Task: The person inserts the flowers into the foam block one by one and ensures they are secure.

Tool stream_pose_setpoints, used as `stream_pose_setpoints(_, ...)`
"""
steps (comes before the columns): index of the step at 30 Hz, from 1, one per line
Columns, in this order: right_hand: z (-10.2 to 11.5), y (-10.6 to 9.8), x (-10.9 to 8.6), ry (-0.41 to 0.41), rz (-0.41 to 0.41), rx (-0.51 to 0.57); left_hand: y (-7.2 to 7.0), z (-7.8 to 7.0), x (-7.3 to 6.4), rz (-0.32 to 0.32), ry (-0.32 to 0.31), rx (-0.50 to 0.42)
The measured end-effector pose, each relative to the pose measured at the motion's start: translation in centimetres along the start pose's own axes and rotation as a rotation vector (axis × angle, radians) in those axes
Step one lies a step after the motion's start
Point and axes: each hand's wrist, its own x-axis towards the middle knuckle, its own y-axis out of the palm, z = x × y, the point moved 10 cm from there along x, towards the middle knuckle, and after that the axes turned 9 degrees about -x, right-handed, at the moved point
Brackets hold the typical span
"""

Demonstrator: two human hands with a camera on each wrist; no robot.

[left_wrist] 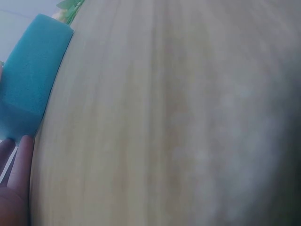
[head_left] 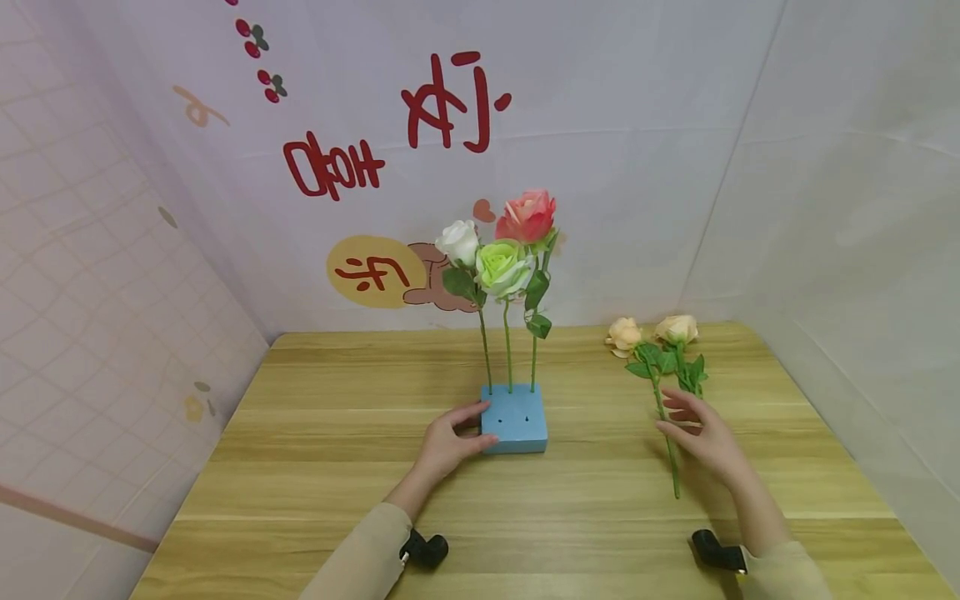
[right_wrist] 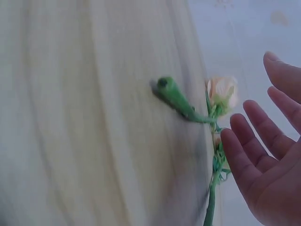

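My left hand (head_left: 444, 443) holds the left side of a light blue foam block (head_left: 516, 427), thumb at the front and fingers farther back. In the left wrist view the fingertips touch the edge of that block (left_wrist: 35, 70). A white rose (head_left: 457, 242), a green rose (head_left: 504, 268) and a pink rose (head_left: 527, 215) stand upright along its back edge. Two small holes show in its top. Over at the right, my right hand (head_left: 705, 433) hovers by a peach rose (head_left: 624, 335). Its fingers are spread and apart from the stem (right_wrist: 181, 103) in the right wrist view.
A second, cream-peach rose (head_left: 677, 329) lies just right of the first, its stem partly hidden by my right hand. The wooden table (head_left: 337, 417) ends at a white cloth backdrop (head_left: 637, 208) with printed red characters. Pale cloth hangs at both sides.
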Motion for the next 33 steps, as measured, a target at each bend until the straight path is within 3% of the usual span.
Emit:
stream_pose_setpoints(16, -0.8, 0.5, -0.6, -0.093, 0.114, -0.022, 0.1, -0.2, -0.1, 0.009, -0.001, -0.002)
stream_pose_setpoints(25, -1.3, 1.5, -0.8, -0.071, 0.202, -0.028, 0.1, 0.0, -0.1, 0.009, -0.006, 0.004)
stream_pose_setpoints(33, -1.5, 1.8, -1.1, -0.035, 0.217, -0.074, 0.0, 0.0, -0.1, 0.005, -0.008, -0.003)
